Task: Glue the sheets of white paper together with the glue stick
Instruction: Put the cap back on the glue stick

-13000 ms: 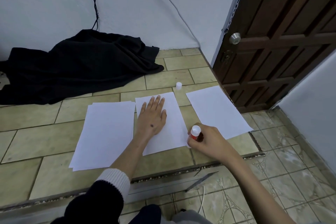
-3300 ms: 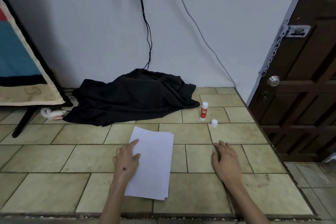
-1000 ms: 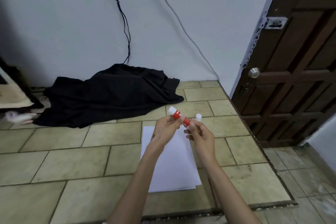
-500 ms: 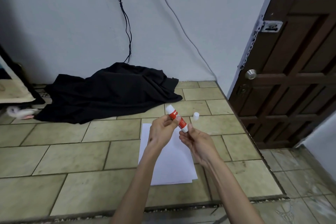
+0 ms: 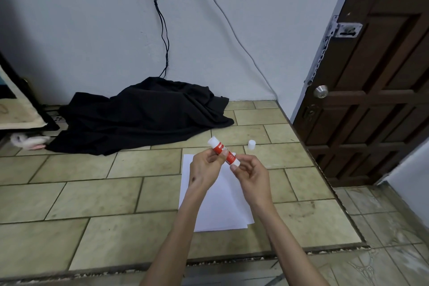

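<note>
Item: glue stick (image 5: 222,153), red and white, held tilted above the far end of the paper stack (image 5: 218,206) on the floor (image 5: 92,195). My left hand (image 5: 204,169) grips its middle; my right hand (image 5: 251,175) pinches the near end with curled fingers (image 5: 234,169). Cap (image 5: 251,145) stands far right (off, apart). Advice: twist the base slowly, exposing little glue.

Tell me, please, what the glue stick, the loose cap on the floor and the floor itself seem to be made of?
Glue stick: smooth plastic tube by its look, with a red printed label and white ends. Loose cap: likely the same white plastic, slightly translucent. Floor: ceramic or stone tile, matte beige-green, judging by the grout lines and mottled surface.
</note>
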